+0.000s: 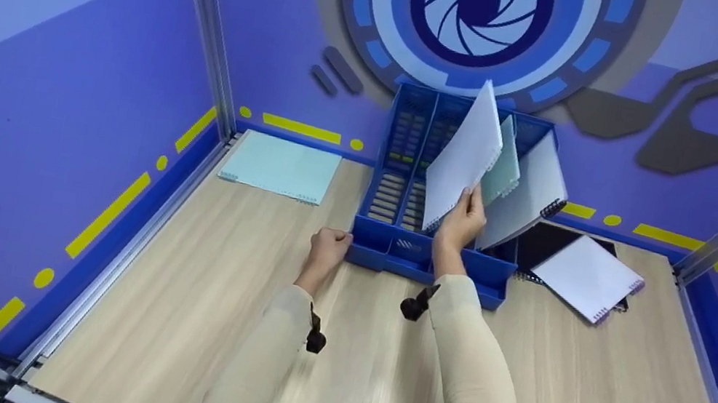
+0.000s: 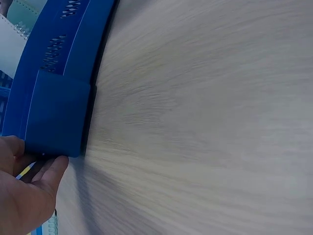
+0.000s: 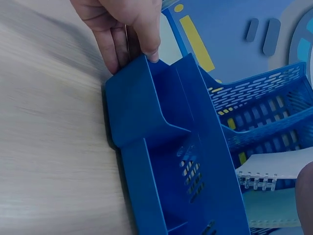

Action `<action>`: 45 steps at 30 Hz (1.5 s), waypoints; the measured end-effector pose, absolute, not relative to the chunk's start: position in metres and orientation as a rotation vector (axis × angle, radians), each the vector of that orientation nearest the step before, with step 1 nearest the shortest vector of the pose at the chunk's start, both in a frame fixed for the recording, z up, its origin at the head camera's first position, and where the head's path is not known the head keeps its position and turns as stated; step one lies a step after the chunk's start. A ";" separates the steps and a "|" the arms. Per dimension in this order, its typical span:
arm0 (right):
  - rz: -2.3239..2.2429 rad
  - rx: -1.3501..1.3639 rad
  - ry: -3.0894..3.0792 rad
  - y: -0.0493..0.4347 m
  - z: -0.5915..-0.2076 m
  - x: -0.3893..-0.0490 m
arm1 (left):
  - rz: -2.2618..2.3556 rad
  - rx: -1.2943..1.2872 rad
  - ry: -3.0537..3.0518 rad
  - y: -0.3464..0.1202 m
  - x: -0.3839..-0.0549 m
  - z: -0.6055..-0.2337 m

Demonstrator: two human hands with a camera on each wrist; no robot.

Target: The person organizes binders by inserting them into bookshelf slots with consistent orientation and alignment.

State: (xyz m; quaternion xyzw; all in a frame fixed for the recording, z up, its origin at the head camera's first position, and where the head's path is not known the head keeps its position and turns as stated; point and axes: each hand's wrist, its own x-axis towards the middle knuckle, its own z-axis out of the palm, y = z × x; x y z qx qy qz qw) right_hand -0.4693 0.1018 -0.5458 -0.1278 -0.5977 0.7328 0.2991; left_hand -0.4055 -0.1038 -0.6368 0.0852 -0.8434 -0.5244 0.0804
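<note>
A blue desktop file organizer (image 1: pixel 372 230) with upright slots and small front trays stands at the back of the table. My left hand (image 1: pixel 328 249) grips its front left corner; in the right wrist view the thumb of that left hand (image 3: pixel 132 29) lies over the tray's edge with the fingers along the side. My right hand (image 1: pixel 462 221) holds a white spiral notebook (image 1: pixel 468 150) by its lower bound edge, tilted over a middle slot. To its right, a pale green notebook (image 1: pixel 504 164) and a white notebook with black rings (image 1: pixel 530 195) lean in the organizer.
A light green notebook (image 1: pixel 284 166) lies flat at the back left of the table (image 1: pixel 202 292). Right of the organizer, a white notebook with purple rings (image 1: pixel 586 277) lies partly over a black notebook (image 1: pixel 540 244). Patterned blue walls (image 1: pixel 268 45) enclose the sides and back.
</note>
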 end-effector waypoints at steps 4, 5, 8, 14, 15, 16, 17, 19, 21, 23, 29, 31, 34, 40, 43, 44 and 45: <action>1.956 -0.388 -1.626 0.095 -0.551 -0.470 | -1.555 0.261 -2.522 -0.106 -0.405 -0.637; 1.967 -0.402 -1.633 0.093 -0.553 -0.469 | -1.560 0.260 -2.517 -0.106 -0.405 -0.637; 1.983 -0.454 -1.652 0.087 -0.560 -0.467 | -1.576 0.249 -2.502 -0.105 -0.406 -0.637; 1.982 -0.498 -1.726 0.087 -0.571 -0.461 | -1.611 0.249 -2.504 -0.105 -0.407 -0.637; 1.972 -0.491 -1.749 0.088 -0.572 -0.460 | -1.607 0.251 -2.503 -0.105 -0.408 -0.637; 1.960 -0.489 -1.772 0.089 -0.572 -0.459 | -1.603 0.253 -2.501 -0.106 -0.408 -0.636; 1.947 -0.485 -1.800 0.091 -0.573 -0.458 | -1.598 0.254 -2.497 -0.106 -0.409 -0.636; 1.910 -0.466 -1.859 0.095 -0.573 -0.456 | -1.595 0.250 -2.481 -0.106 -0.410 -0.635; 1.854 -0.439 -1.925 0.100 -0.572 -0.455 | -1.589 0.241 -2.480 -0.106 -0.410 -0.634; 1.767 -0.421 -1.995 0.106 -0.572 -0.453 | -1.591 0.231 -2.488 -0.105 -0.410 -0.635; 1.490 -0.292 -2.215 0.126 -0.563 -0.448 | -1.580 0.260 -2.529 -0.104 -0.408 -0.638; 1.462 -0.229 -2.273 0.131 -0.559 -0.446 | -1.580 0.284 -2.533 -0.104 -0.407 -0.638; 1.464 -0.200 -2.321 0.136 -0.554 -0.446 | -1.577 0.300 -2.533 -0.106 -0.406 -0.638; 1.459 -0.189 -2.310 0.137 -0.547 -0.447 | -1.579 0.292 -2.499 -0.106 -0.405 -0.636; 1.487 -0.199 -2.258 0.136 -0.546 -0.448 | -1.578 0.285 -2.503 -0.104 -0.405 -0.635; 1.501 -0.210 -2.234 0.135 -0.546 -0.449 | -1.581 0.280 -2.503 -0.102 -0.406 -0.634; 1.506 -0.226 -2.216 0.135 -0.545 -0.449 | -1.584 0.273 -2.502 -0.101 -0.406 -0.634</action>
